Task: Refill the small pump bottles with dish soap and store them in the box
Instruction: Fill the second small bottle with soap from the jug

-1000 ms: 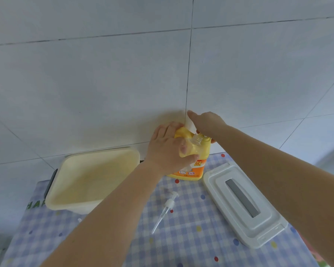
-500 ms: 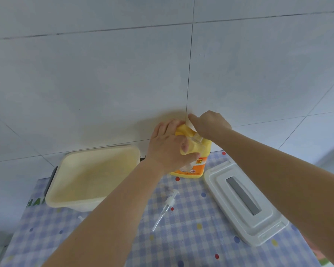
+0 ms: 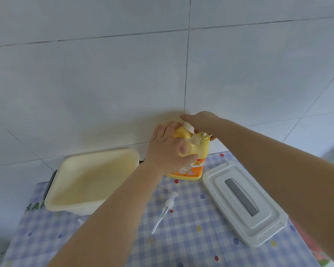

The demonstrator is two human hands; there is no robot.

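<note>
A yellow dish soap bottle (image 3: 193, 166) with an orange label stands at the back of the table against the tiled wall. My left hand (image 3: 168, 149) grips a small clear bottle (image 3: 196, 140) tilted against it, its threaded open neck just under the white nozzle. My right hand (image 3: 202, 121) is curled over the white pump head (image 3: 188, 129) on top of the yellow bottle. A loose white pump with its long tube (image 3: 166, 209) lies on the cloth in front. The cream box (image 3: 96, 153) stands open to the left.
The box's white lid (image 3: 266, 226) with a grey handle lies flat to the right. A blue checked cloth (image 3: 193, 245) with coloured dots covers the table. The white tiled wall is right behind the soap bottle.
Both hands stay at the yellow bottle. My right hand dipped slightly on the pump head and has come back up; the small bottle's neck shows more plainly now.
</note>
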